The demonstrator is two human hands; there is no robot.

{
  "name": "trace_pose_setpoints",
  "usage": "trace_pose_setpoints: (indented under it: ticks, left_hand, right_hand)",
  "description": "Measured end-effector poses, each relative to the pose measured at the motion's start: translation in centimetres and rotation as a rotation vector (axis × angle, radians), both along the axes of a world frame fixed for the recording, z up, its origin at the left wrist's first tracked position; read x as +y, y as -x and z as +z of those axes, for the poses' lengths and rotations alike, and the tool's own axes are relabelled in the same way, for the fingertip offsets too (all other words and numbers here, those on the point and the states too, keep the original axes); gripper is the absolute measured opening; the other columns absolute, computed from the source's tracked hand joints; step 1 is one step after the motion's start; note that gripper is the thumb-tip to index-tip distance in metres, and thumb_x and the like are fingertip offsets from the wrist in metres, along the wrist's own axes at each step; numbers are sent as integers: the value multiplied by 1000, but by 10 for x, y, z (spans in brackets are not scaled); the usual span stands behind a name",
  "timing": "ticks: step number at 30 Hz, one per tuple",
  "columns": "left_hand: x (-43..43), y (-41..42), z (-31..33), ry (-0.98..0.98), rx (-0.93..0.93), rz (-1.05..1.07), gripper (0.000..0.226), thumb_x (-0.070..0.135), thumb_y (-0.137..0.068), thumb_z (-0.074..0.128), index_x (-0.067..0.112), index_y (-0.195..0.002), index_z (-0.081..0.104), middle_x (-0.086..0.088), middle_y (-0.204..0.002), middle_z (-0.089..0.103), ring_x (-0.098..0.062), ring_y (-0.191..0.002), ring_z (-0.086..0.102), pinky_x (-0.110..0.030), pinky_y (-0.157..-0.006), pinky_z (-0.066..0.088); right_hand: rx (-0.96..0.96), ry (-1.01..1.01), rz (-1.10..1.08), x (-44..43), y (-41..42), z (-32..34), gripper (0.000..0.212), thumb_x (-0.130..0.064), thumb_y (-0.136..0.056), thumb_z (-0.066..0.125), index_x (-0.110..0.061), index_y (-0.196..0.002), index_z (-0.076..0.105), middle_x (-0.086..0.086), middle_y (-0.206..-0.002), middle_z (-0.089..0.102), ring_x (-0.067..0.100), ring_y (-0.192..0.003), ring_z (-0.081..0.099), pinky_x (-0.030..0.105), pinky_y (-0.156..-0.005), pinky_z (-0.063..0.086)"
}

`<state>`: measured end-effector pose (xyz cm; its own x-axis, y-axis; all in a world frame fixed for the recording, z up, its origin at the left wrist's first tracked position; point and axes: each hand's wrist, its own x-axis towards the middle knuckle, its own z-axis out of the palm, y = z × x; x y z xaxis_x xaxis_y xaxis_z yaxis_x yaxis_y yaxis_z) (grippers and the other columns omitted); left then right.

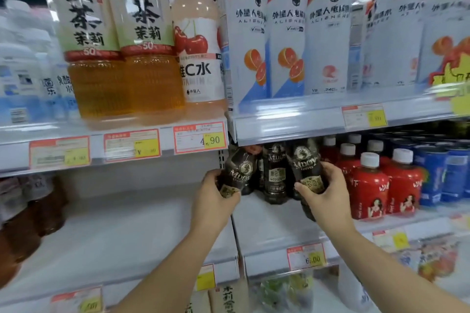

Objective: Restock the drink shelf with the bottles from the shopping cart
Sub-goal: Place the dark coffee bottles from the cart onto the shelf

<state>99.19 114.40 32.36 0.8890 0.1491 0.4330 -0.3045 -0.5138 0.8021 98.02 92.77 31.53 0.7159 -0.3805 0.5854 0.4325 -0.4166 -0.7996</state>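
Since white shelf lip (279, 129) hides caps, our left hand (216, 197) grips dark glossy coffee bottle (239, 169), right hand (324, 194) grips twin bottle (305, 162).

I have one view to work from: the head camera, worn by the person, facing straight into the drink shelving from close up. It sits about level with the upper shelf (292, 129), whose front edge crosses mid-frame, and it looks down onto the middle shelf (274, 226). The wide lens bows the outer edges. The left hand (216, 198) and right hand (323, 195) reach in from the bottom edge.
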Motion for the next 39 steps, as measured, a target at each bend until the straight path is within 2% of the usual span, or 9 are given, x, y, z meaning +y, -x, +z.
trace_pose_setpoints:
  ticks: [5, 9, 13, 18, 22, 29, 32, 35, 39]
  left_hand:
    - [-25, -13, -7, 191, 30, -70, 42, 15, -75, 72, 30, -107, 49, -2, -84, 66, -25, -62, 63, -36, -49, 50]
    - [-36, -17, -7, 247, 3, -82, 38, 6, -79, 71, 20, -105, 47, 3, -79, 61, 0, -54, 59, -17, -43, 48]
    - [-46, -26, -5, 259, -23, -48, 36, 11, -79, 73, 19, -105, 49, 9, -85, 60, -4, -74, 60, -5, -49, 41]
    - [-53, -44, -9, 216, -31, -22, 42, 16, -77, 75, 19, -107, 46, -5, -105, 62, -20, -94, 61, -25, -76, 45]
    - [-43, -44, -18, 94, 44, -134, 68, 6, -76, 73, 14, -132, 36, -5, -118, 54, -16, -99, 58, -22, -78, 45]
    - [-41, -61, -25, 46, 66, -94, 72, 5, -73, 75, 16, -133, 37, -8, -121, 56, -23, -111, 57, -40, -93, 48]
    - [-40, -63, -28, 34, 59, -100, 69, 4, -74, 74, 14, -132, 39, -9, -123, 56, -23, -112, 56, -37, -94, 46]
    - [-36, -57, -24, 42, 72, -129, 71, 7, -75, 74, 15, -134, 36, -7, -121, 56, -23, -112, 56, -35, -95, 45]
    - [-20, -16, -15, -10, -24, -146, 65, 16, -84, 67, 22, -139, 33, 9, -122, 47, -7, -114, 47, -23, -92, 36]
  right_hand:
    - [41, -96, 15, -3, -4, -7, 62, -10, -75, 76, -8, -125, 40, 0, -112, 48, 16, -103, 49, 24, -84, 37]
    - [118, -28, 34, -14, -7, -6, 71, -15, -72, 79, -8, -128, 36, -2, -113, 48, 13, -103, 48, 24, -86, 37]
    - [177, 5, 59, -22, -14, -6, 75, -19, -68, 82, -13, -127, 37, -3, -109, 54, 17, -99, 55, 27, -83, 43]
    - [238, 56, 20, -24, -16, -9, 75, -28, -70, 80, -15, -130, 39, -2, -105, 61, 19, -95, 60, 31, -79, 50]
    - [266, 193, 22, -26, -11, -14, 78, -16, -71, 77, -18, -135, 34, -3, -108, 58, 19, -101, 57, 30, -80, 46]
    - [270, 230, -43, -22, -17, -17, 82, -17, -73, 77, -15, -140, 30, 3, -125, 56, 21, -114, 54, 29, -86, 46]
    - [282, 272, -78, -21, -17, -19, 86, -20, -73, 77, -15, -143, 27, 5, -133, 52, 22, -119, 51, 32, -91, 44]
    - [196, 239, -128, -17, -4, -17, 86, -21, -75, 76, -14, -144, 27, 4, -140, 43, 18, -129, 40, 30, -102, 37]
    - [-151, 341, -172, 14, 28, -17, 45, -18, -82, 67, -16, -124, 51, -5, -115, 53, 8, -110, 46, 25, -94, 41]
